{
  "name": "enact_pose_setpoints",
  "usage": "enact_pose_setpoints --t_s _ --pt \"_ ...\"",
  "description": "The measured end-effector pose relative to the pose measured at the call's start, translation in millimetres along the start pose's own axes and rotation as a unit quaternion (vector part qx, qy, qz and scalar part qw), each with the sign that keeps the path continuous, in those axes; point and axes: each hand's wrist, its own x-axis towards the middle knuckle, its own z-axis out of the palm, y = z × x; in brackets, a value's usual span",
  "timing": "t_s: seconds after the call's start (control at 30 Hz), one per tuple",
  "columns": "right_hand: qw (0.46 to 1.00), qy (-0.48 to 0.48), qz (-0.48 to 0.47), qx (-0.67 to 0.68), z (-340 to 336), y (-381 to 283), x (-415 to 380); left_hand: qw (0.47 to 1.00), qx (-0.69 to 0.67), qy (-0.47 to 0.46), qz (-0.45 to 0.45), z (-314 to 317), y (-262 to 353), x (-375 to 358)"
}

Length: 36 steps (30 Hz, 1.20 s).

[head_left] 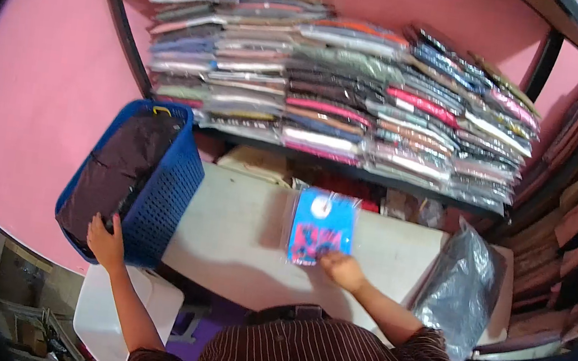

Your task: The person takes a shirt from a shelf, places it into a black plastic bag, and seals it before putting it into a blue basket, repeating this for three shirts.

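My right hand (342, 268) is closed on the lower right corner of a clear plastic packet (325, 221). Inside it is something bright blue with a white round mark and a pink and dark print. The packet is over the pale table top. On the left, my left hand (105, 241) lies at the near end of a blue plastic basket (165, 198), its fingers apart on the dark brown folded cloth (114, 166) that fills it. A yellow strip shows at the basket's far end.
Behind the table (226, 220), a black-framed shelf (236, 136) carries several stacks of folded garments in clear bags (337, 78). A grey plastic bag (460, 284) lies at the table's right end. More folded cloth (571, 230) is piled at right. A white stool (113, 318) stands below the basket.
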Motion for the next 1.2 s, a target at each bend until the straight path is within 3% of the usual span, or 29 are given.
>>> enact_pose_setpoints --t_s 0.03,0.07,0.13,0.17,0.33,0.4,0.5,0.57,0.6,0.67,0.73,0.8,0.9,0.97,1.03,1.07,1.1,1.13,1.2 --pt "0.997 -0.075 0.005 0.021 32 -11 -23 1.0 -0.005 0.015 0.006 0 2 -1" --pt "0.996 -0.086 0.012 0.025 52 -20 -43 1.0 -0.005 0.003 0.012 -4 6 -2" --pt "0.999 0.018 -0.024 0.029 74 -37 -64 0.999 -0.04 0.012 0.005 -14 12 1" --pt "0.999 -0.017 0.021 0.039 80 -41 -63 0.999 -0.02 0.036 0.02 -11 10 0" --pt "0.995 -0.085 0.031 0.047 77 -60 -61 0.999 -0.04 -0.013 0.009 -6 6 2" --pt "0.997 0.004 0.02 0.077 76 -76 -67 0.999 -0.029 -0.023 0.005 -5 3 3" --pt "0.99 -0.028 0.068 0.124 64 -93 -74 0.999 -0.021 0.02 0.037 -3 2 -1" --pt "0.966 -0.071 0.158 0.191 60 -100 -78 0.999 -0.016 0.008 0.028 -4 3 -4" --pt "0.965 -0.074 0.157 0.197 63 -102 -73 1.0 -0.014 -0.003 0.021 -4 2 -4" --pt "0.968 0.063 0.241 0.025 69 -101 -65 0.999 -0.002 -0.031 0.016 1 -4 -5" --pt "0.964 -0.009 0.26 0.047 88 -90 -69 0.999 0.004 -0.026 0.03 2 -3 -6" --pt "0.964 -0.002 0.261 0.042 92 -89 -70 0.999 -0.001 -0.038 0.03 0 -3 -6" --pt "0.966 0.013 0.253 0.049 91 -90 -72 0.998 -0.022 0.006 0.057 11 -7 -12" --pt "0.959 0.012 0.271 0.082 87 -90 -75 0.979 -0.07 0.167 0.097 3 13 -32" --pt "0.945 0.026 0.307 0.113 75 -102 -85 0.976 -0.109 0.123 0.14 13 41 -74" --pt "0.942 0.026 0.316 0.108 73 -108 -99 0.954 -0.173 0.12 0.214 35 53 -104" --pt "0.943 0.053 0.306 0.119 73 -116 -117 0.923 -0.269 0.03 0.274 38 75 -136" --pt "0.944 0.078 0.294 0.128 72 -124 -137 0.901 -0.336 -0.039 0.27 41 99 -182" --pt "0.957 0.07 0.264 0.093 71 -140 -187 0.85 -0.332 -0.171 0.371 19 138 -245"
